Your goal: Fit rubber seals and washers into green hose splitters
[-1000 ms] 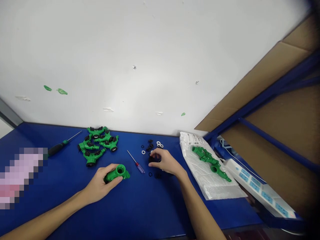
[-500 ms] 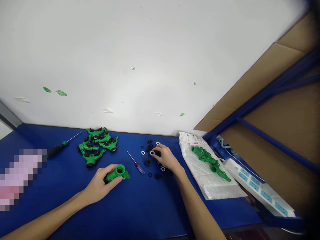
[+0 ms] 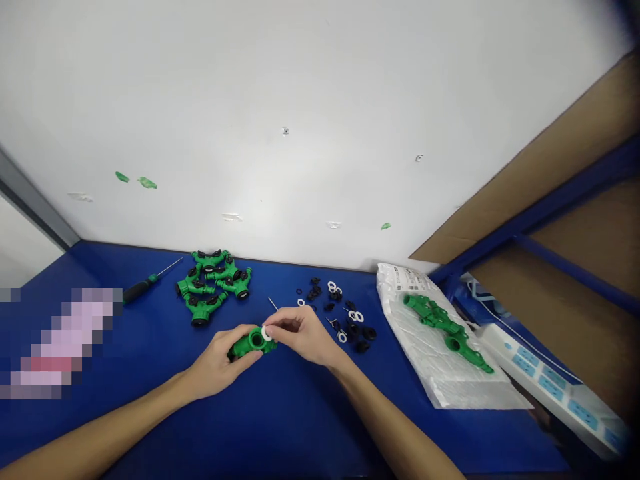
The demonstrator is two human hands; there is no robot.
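Observation:
My left hand point(image 3: 220, 363) is wrapped round a green plastic hose splitter point(image 3: 249, 343), its round opening facing up. Between thumb and fingertips of my right hand point(image 3: 303, 333) is a white ring washer point(image 3: 267, 333), held at the edge of that opening. A thin screwdriver point(image 3: 273, 303) lies behind my right hand, which hides most of it. To the right are loose black fittings point(image 3: 369, 333) and several more white washers point(image 3: 359, 317).
Green Y-shaped hose splitters point(image 3: 201, 310) with black parts lie at the back left, near a larger screwdriver point(image 3: 140, 289). At right, a white bubble mailer point(image 3: 425, 360) bears more green bodies point(image 3: 455, 343), beside a power strip point(image 3: 555, 390). A white wall point(image 3: 260, 87) stands behind.
My right hand has moved left from the loose parts to the green splitter, bringing the white washer. My left hand still grips the splitter. The view has shifted a little.

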